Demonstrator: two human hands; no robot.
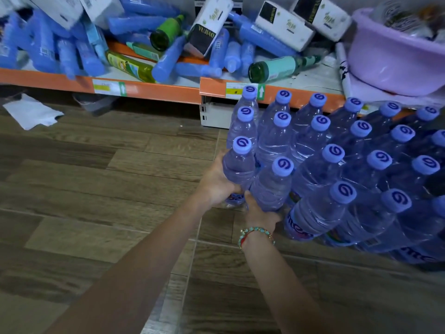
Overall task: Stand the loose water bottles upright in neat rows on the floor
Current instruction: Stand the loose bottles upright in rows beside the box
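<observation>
Left hand (218, 183) gripping one bottle (238, 168); right hand (258, 210) gripping second bottle (272, 186); some twenty bottles upright in rows (356, 150).

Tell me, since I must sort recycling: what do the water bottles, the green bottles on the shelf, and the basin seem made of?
Water bottles: thin clear plastic, crinkled glossy walls, matte caps. Green bottles: probably glass, dark, smooth and shiny. Basin: opaque lilac plastic, soft sheen.

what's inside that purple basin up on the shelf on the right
The purple basin on the orange shelf holds some pale, blurred items at its top edge; what they are cannot be told. The basin's wall hides everything lower down.
</observation>
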